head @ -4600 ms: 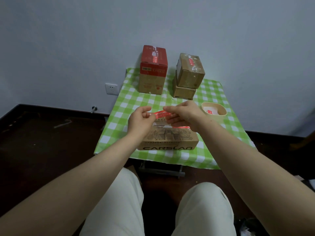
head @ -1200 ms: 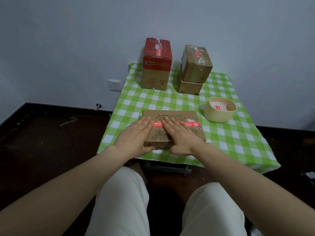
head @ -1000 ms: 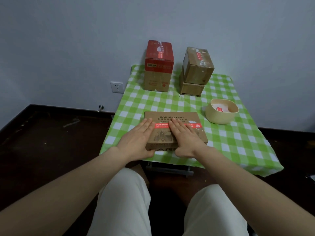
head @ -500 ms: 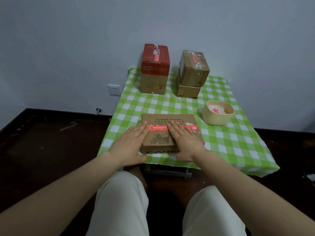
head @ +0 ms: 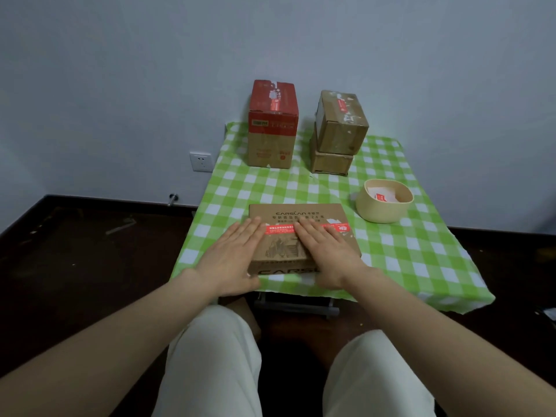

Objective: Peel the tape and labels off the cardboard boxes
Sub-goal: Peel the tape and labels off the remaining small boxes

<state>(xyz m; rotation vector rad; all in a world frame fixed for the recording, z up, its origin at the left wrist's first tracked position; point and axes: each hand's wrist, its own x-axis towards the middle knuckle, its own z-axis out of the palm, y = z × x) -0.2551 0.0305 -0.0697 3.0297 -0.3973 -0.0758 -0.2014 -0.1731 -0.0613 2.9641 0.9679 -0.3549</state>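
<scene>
A flat brown cardboard box (head: pixel 301 216) printed CARSLAN lies near the table's front edge. A red tape strip (head: pixel 279 229) runs across its lid. My left hand (head: pixel 233 260) rests flat on the box's left side, fingers together and stretched forward. My right hand (head: pixel 326 255) lies flat on the lid's right half, fingertips touching the tape. Neither hand holds anything. At the back stand a tall red-topped box (head: pixel 272 124) and two stacked brown boxes (head: pixel 340 130), with tape remnants on their tops.
The table wears a green-and-white checked cloth (head: pixel 406 251). A beige bowl (head: pixel 383 210) at the right holds peeled label scraps. A wall socket (head: pixel 201 161) sits left of the table. Dark floor surrounds it; my knees are below the front edge.
Earlier both hands pinched the red tape above the box. Since then the hands have been lying flat on the lid; over the last second only the view shifts slightly.
</scene>
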